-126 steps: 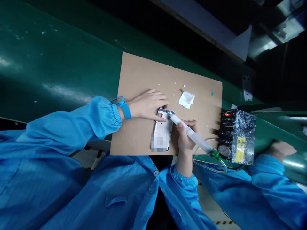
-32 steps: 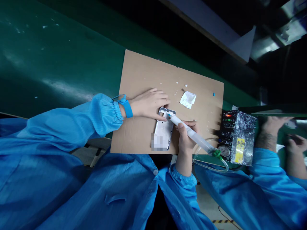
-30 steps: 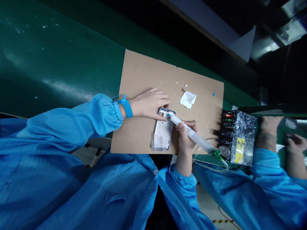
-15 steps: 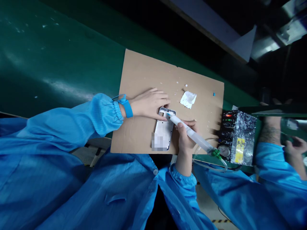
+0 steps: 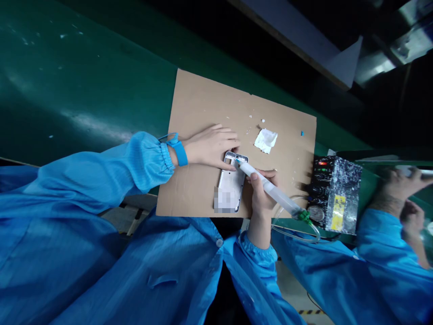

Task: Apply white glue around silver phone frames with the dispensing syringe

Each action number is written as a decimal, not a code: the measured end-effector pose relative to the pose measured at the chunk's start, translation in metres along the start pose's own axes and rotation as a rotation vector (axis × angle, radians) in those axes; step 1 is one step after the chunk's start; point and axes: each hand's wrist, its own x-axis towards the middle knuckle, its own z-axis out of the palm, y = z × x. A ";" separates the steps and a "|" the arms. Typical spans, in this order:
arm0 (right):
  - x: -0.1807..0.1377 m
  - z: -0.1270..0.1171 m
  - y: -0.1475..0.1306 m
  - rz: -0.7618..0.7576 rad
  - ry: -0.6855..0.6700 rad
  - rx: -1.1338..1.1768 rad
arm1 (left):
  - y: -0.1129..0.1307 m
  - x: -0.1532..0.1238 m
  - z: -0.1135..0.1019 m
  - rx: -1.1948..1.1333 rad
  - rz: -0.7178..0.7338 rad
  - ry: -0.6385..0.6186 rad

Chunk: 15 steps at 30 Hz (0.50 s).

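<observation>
Lest it slip, perhaps, the frame (image 5: 234,183) is pinched at eleven o'clock by the left hand (image 5: 214,145). The syringe (image 5: 280,198) is clamped in the right hand (image 5: 260,198)

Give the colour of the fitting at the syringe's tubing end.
The fitting is green, clearest in the head view.

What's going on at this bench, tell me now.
A person in a blue coat works over a phone frame lying on a cardboard sheet. Their right grip holds a translucent syringe, its blue tip at the frame's upper end; whether it touches is too small to tell. Their left grip lies at the frame's upper left, thumb over the edge. A gauge-fitted control box stands to the right, beside a co-worker.
</observation>
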 end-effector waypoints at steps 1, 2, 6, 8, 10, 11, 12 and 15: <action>0.000 0.000 0.001 0.002 0.001 0.003 | 0.000 0.000 0.000 -0.001 -0.001 -0.001; 0.000 0.000 0.001 0.004 0.003 0.006 | 0.000 0.000 0.000 -0.001 -0.002 -0.001; 0.000 -0.001 0.003 0.011 0.003 0.006 | 0.000 0.000 0.000 0.008 -0.002 -0.007; -0.001 0.000 0.003 0.008 0.000 0.007 | 0.000 -0.001 0.000 0.013 -0.001 -0.009; -0.001 0.000 0.002 0.000 -0.002 0.015 | 0.000 0.000 0.000 0.012 -0.001 -0.010; -0.001 0.000 0.002 -0.003 -0.004 0.019 | 0.000 0.000 0.000 0.009 0.000 -0.010; -0.001 0.000 0.002 -0.005 -0.006 0.019 | 0.000 0.000 0.000 0.007 -0.001 -0.010; -0.001 0.000 0.001 -0.011 -0.009 -0.001 | 0.000 0.000 0.000 0.003 -0.001 -0.008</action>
